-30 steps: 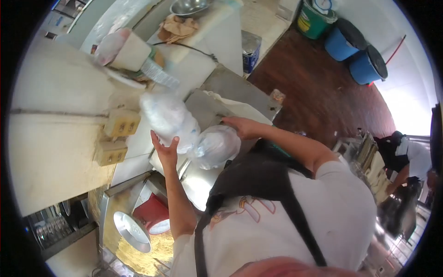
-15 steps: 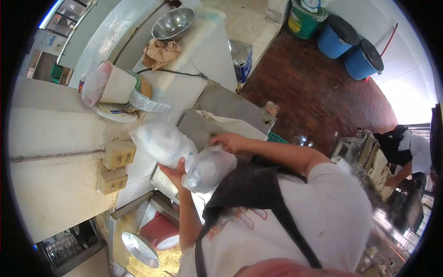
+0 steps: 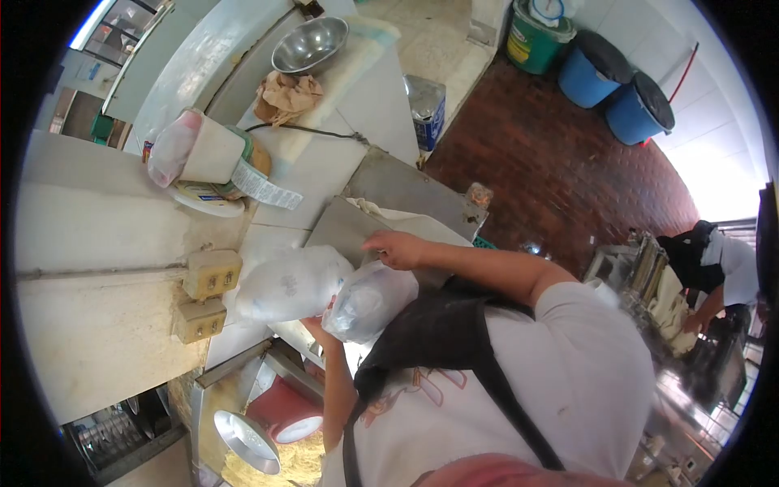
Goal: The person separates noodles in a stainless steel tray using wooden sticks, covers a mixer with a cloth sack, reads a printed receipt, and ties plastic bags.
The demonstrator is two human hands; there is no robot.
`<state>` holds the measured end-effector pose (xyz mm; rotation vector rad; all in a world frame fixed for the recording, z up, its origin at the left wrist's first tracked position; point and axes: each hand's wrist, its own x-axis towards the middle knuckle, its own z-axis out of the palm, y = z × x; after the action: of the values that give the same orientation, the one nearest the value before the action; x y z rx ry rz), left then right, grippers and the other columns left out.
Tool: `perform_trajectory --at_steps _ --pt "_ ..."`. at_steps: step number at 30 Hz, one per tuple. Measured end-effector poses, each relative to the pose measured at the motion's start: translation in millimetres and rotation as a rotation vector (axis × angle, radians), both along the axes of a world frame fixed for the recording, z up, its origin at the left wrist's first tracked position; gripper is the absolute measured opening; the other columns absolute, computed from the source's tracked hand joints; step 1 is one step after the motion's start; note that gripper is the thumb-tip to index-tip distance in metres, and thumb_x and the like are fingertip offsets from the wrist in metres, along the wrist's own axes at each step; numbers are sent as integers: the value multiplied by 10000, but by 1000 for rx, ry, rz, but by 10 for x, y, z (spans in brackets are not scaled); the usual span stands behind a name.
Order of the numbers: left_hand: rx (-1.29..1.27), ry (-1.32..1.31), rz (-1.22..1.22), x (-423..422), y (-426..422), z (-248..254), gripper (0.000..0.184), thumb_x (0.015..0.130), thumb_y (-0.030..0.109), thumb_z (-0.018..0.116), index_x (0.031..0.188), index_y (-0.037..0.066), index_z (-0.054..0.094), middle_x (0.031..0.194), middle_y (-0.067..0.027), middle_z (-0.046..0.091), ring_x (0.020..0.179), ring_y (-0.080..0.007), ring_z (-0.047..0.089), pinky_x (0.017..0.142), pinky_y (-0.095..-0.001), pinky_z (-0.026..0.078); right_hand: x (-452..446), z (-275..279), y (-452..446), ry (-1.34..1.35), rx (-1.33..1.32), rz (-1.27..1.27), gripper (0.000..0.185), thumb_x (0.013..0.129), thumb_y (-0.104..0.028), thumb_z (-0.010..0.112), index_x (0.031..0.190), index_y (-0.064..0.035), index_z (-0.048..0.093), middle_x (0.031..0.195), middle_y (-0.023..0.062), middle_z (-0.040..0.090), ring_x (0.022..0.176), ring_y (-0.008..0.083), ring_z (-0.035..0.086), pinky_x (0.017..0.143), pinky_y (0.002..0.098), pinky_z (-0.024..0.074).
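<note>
Two filled clear plastic bags are side by side in front of my chest. The larger bag (image 3: 290,282), with whitish contents, lies to the left; the smaller bag (image 3: 369,300) touches it on the right. My left hand (image 3: 323,325) is under the place where the bags meet, its fingers mostly hidden by the plastic. Above the smaller bag, my right hand (image 3: 393,248) has its fingers curled together at the bag's upper edge. What they pinch is too small to make out. A grey metal surface (image 3: 341,227) shows just beyond the hands.
A metal bowl (image 3: 310,45) and crumpled brown paper (image 3: 287,99) rest on the tiled counter. Power outlets (image 3: 213,273) are at the left. A red container (image 3: 284,408) stands below. Blue buckets (image 3: 591,73) line the far wall. Another person (image 3: 728,268) works at the right.
My left hand has moved from beside the bags to beneath them, and the larger bag now lies lower and more level. My right hand's fingers have curled in.
</note>
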<state>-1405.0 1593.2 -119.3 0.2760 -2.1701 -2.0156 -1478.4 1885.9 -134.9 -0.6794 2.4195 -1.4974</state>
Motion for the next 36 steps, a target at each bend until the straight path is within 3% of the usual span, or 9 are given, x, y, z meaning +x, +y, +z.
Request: perform_trajectory --at_steps 3,6,10,24,36 --pt "61 -128 111 76 -27 -156 744 812 -7 782 1430 6 368 1359 -181 508 1193 -299 574 949 -417 560 3 -54 -96 117 80 -16 511 830 -8 556 1338 -40 600 1329 200 595 1210 385 562 1054 421 459" --pt "52 -24 146 76 45 -161 716 824 -3 768 1424 12 379 1366 -173 504 1185 -296 567 955 -418 533 31 17 -80 9 131 66 540 817 -3 560 1354 -45 593 1363 205 587 1238 394 547 1077 428 447" --pt "240 -16 127 69 61 -60 687 835 27 753 1416 19 386 1350 -154 501 1199 -278 531 987 -423 481 88 -139 -167 74 61 40 571 804 -5 573 1372 -53 586 1362 206 586 1259 399 538 1091 437 436" --pt "159 -20 65 -222 235 -197 664 847 85 744 1405 21 389 1317 -142 494 1176 -268 510 961 -414 465 -20 77 -134 -70 261 168 651 799 -55 625 1444 -54 532 1428 177 561 1293 379 538 1098 443 428" --pt "114 -20 40 -270 204 -231 660 847 98 743 1400 18 392 1308 -142 490 1166 -269 507 952 -412 462 18 124 -151 64 421 227 691 792 -113 691 1455 -47 510 1506 165 502 1424 331 441 1167 405 381"
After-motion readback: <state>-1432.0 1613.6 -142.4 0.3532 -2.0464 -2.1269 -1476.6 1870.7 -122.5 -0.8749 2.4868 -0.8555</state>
